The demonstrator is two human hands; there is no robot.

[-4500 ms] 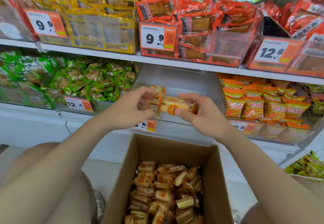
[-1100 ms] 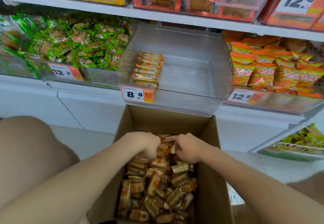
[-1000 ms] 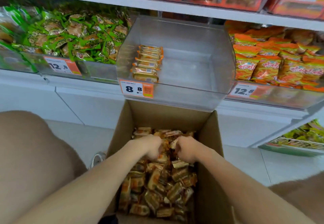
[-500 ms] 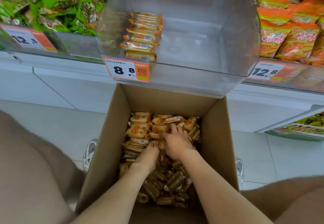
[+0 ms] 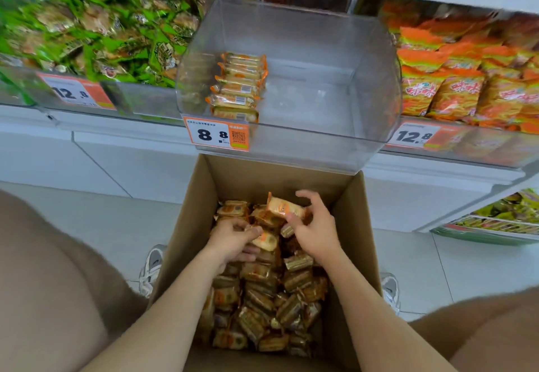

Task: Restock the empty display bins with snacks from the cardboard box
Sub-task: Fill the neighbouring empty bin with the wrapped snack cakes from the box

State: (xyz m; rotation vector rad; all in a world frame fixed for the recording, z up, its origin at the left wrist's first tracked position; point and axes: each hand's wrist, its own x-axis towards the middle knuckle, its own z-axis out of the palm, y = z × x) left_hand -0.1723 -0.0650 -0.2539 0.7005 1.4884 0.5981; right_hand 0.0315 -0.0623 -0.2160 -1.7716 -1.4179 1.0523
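An open cardboard box (image 5: 354,226) stands on the floor below the shelf, full of small orange-wrapped snack packets (image 5: 262,298). Both hands are inside it. My left hand (image 5: 233,240) grips one packet (image 5: 267,240) near the top of the heap. My right hand (image 5: 315,226) pinches another packet (image 5: 283,207), raised a little above the pile. Above the box, a clear display bin (image 5: 364,86) with an 8.8 price tag (image 5: 218,135) holds one short row of the same packets (image 5: 237,86) at its left side; the bin's floor beside the row is bare.
Left of the clear bin is a bin of green snack bags (image 5: 96,33); right of it, a bin of orange bags (image 5: 466,80). White shelf edges run above and below. My knees flank the box, and shoes (image 5: 151,266) show on the tiled floor.
The hands left the bin, where a row of packets now lies, and went down into the box. In the last half second each hand closed on a packet; the right lifted its one.
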